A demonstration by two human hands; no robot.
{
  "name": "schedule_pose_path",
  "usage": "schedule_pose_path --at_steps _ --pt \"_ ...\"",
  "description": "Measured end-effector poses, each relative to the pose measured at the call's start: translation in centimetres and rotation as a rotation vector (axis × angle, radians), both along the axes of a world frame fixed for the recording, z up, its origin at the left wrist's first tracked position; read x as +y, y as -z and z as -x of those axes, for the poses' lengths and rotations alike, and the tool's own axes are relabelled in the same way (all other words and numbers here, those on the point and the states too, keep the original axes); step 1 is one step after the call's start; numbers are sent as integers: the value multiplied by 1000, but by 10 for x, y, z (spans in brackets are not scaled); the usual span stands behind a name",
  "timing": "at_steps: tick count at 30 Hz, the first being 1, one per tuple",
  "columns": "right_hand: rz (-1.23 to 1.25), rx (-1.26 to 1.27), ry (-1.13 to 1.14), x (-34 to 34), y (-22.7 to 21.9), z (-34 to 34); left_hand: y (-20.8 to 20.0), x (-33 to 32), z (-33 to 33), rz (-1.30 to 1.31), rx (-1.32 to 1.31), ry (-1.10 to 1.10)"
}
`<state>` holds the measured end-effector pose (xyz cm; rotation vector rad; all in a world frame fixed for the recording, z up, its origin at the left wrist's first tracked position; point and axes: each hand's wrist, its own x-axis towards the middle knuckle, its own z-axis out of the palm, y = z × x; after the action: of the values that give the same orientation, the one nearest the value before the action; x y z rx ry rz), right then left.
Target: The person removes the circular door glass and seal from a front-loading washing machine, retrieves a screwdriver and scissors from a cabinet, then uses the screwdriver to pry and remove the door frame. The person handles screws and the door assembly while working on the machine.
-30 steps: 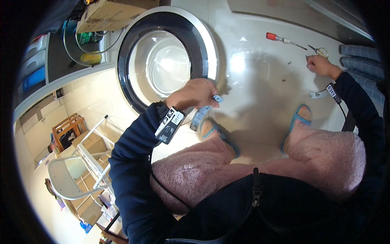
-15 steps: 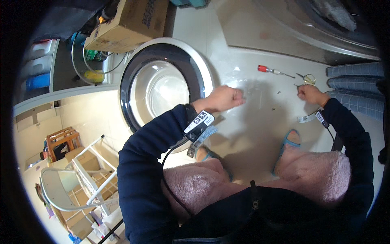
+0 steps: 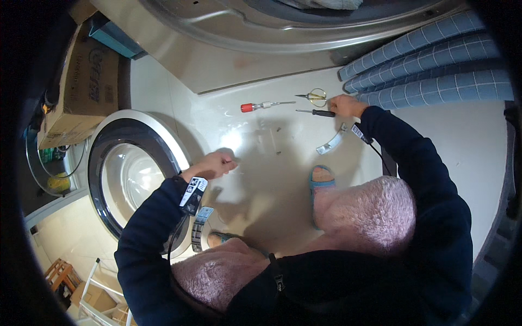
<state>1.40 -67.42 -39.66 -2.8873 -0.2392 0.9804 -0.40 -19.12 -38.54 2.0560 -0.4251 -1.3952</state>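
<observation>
Right hand at dark screwdriver, left hand curled over floor

Right hand [image 3: 347, 106] fingers bunched narrow at the handle end of the dark screwdriver [image 3: 324, 113]; can't tell if gripped or only touched; its shaft points left, away from the fingers; left hand [image 3: 213, 164] fingers curled in, narrow gap, above the floor [image 3: 253, 179]; palm side hidden.

Just up-left of the right fingers, scissors [image 3: 308, 96] with gold loops, blades pointing left; farther left, red-handled screwdriver [image 3: 266, 105], handle end toward the left-hand side; below the right fingers, pale curved strip [image 3: 332, 140], near the right sleeve [image 3: 405, 133]; right of and above the right fingers, blue checked padded rolls [image 3: 427, 65], close by.

Between the two hands, two small dark bits [image 3: 279, 152], well apart from either set of fingers; left of the left fingers, round door [image 3: 133, 174] with dark ring and pale rim; below the left wrist, second curved strip [image 3: 198, 231], grey, near a blue slipper [image 3: 234, 237]; up-left of the left fingers, well apart, cardboard box [image 3: 89, 87]; beyond both hands, grey-brown appliance panel [image 3: 244, 68].
</observation>
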Motion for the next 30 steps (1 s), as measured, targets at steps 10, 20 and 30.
schedule_pose_path --at_steps 10,20,30 --pt "-81 178 46 -9 4 -2 -6 0 6 16 139 -127" --pt "-26 134 -47 -8 15 2 -8 -3 5 15 157 -149" --pt "-45 421 264 -31 4 21 -8 -3 4 21 179 -153"
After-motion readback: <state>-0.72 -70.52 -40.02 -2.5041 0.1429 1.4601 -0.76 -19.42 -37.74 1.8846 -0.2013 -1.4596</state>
